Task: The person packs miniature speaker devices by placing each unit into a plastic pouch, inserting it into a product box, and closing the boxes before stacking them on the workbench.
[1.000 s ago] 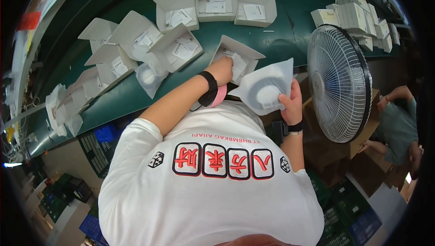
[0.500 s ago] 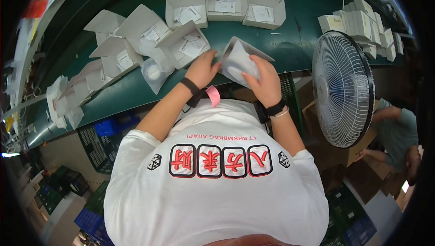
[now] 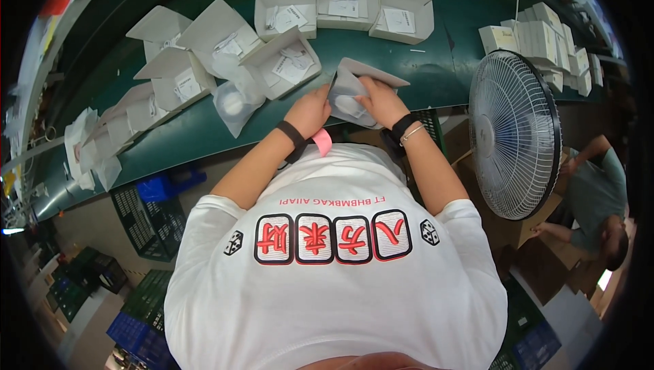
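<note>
Left hand: the left hand [image 3: 310, 110] is up against the left side of the front box, fingers curled. Can't tell if it's actually pinching anything, the fingertips are tucked out of sight.
Right hand: the right hand [image 3: 385, 103] comes in from the other side, thumb and fingers a bit apart and laid on the bag. Can't tell whether it's pinching the plastic or just resting on it.
Bag: that cloudy plastic bag [image 3: 345, 107] with something round and pale in it is at the mouth of the front box, between the hands.
Front box: the open white front box [image 3: 377, 73] sits at the near edge of the green bench [image 3: 439, 77], flap tipped up on the far side.
Spare bag: a second bag [image 3: 235, 105] lies by the near edge, left of the hands.
Other boxes: three open ones [image 3: 349, 19] line up toward the far edge, with papers inside; more sit over on the left.
Small cartons: a white stack [image 3: 545, 37] near the far right corner.
Fan: a big round fan [image 3: 514, 135] overlaps the near edge on the right.
</note>
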{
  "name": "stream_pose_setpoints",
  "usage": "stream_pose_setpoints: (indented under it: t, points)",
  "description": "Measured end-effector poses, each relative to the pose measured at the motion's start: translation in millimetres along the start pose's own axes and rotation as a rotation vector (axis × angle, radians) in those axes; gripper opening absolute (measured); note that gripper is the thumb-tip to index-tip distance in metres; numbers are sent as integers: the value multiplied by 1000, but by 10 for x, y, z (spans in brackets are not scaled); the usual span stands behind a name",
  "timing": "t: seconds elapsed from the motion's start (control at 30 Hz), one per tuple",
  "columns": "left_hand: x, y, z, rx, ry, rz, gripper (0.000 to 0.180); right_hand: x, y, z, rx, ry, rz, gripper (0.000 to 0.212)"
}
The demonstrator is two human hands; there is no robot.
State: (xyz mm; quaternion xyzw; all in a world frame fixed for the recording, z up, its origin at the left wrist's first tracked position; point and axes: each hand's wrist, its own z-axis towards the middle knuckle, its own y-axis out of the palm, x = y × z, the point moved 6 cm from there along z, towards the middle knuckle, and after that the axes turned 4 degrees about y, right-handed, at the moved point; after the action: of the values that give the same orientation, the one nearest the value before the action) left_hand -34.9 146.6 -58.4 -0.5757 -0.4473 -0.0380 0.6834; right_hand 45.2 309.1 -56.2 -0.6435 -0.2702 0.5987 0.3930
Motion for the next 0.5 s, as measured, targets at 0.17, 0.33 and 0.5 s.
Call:
stream_pose_setpoints:
  t: [0.17, 0.33, 0.5]
  points:
    - [-19, -19, -35, -2, 8, 19, 42, -366, -167, -82, 211, -35, -515, 46]
    - [-28, -115, -73, 4, 29, -8, 43, -56, 145, -94, -103, 207, -196, 53]
    - [-76, -104, -69, -8, 42, -98, 45, -44, 471, -170, -25, 13, -490, 57]
